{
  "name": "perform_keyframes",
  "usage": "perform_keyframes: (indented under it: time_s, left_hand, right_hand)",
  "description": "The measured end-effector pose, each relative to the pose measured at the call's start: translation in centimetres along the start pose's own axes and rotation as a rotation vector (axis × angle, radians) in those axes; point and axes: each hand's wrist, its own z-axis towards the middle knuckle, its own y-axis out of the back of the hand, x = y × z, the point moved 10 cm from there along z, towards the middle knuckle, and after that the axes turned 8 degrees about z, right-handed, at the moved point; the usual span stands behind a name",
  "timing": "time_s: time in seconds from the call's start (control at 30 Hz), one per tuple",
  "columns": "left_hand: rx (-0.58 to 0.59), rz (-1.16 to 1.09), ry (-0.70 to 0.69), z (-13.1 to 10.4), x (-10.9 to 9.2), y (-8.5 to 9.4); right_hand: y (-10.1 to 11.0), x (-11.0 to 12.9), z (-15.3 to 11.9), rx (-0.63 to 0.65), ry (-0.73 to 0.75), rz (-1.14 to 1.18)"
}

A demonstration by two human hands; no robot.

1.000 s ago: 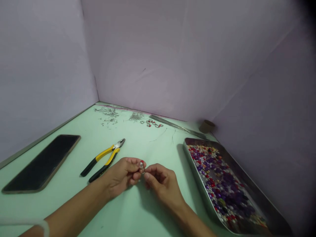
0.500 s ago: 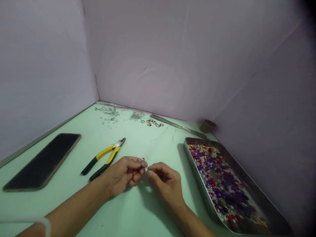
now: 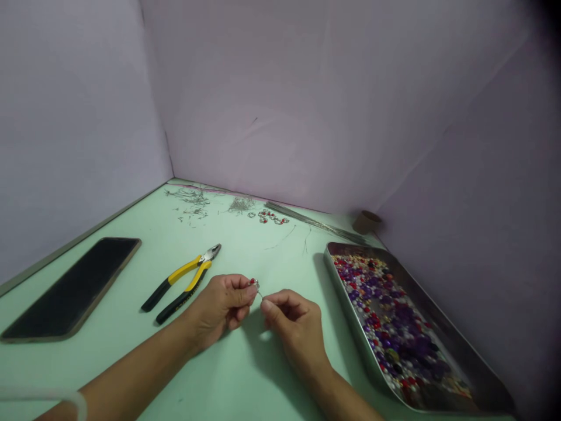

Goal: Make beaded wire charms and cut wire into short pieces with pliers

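Observation:
Between the thumb and fingers of my left hand (image 3: 228, 301) is a small beaded ring (image 3: 253, 282) with a red bead and clear or silvery ones. My right hand (image 3: 293, 321) pinches the end of a thin wire (image 3: 260, 294) that runs out from the beadwork. Both hands are closed and close together above the pale green table, just right of the yellow and black pliers (image 3: 186, 283). The pliers lie with their handles apart. How the wire passes through the beads is too small to make out.
A metal tray (image 3: 363, 333) of mixed beads stands on the right. A phone (image 3: 74, 289) lies on the left. Toward the back are wire scraps (image 3: 188, 202), several red-beaded rings (image 3: 272, 217), a bundle of straight wires (image 3: 315, 222) and a brown round object (image 3: 367, 222).
The beadwork has turned in my left fingers, its red bead now lower and nearer the fingertips. My hands have drawn slightly apart, and more wire shows between them.

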Motion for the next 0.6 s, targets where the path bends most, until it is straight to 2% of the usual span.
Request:
perform_keyframes:
  time_s: [0.17, 0.27, 0.37, 0.53, 0.6]
  left_hand:
    - [-0.169, 0.202, -0.008, -0.2, -0.5, 0.9]
    - [-0.209, 0.289, -0.007, -0.3, -0.9, 1.2]
    - [-0.177, 0.344, -0.010, -0.2, -1.0, 1.2]
    - [-0.056, 0.411, -0.039, 0.0, -0.9, 0.6]
    - [-0.009, 0.430, -0.045, -0.1, -0.9, 0.3]
  right_hand:
    - [-0.3, 1.4, -0.2, 0.017, 0.112, -0.172]
    - [-0.4, 1.5, 0.1, 0.053, 0.150, -0.234]
    - [-0.3, 0.7, 0.6, 0.089, 0.102, -0.141]
    - [0.0, -0.1, 1.2, 0.069, 0.019, 0.075]
    - [-0.3, -0.2, 1.4, 0.101, -0.015, 0.154]
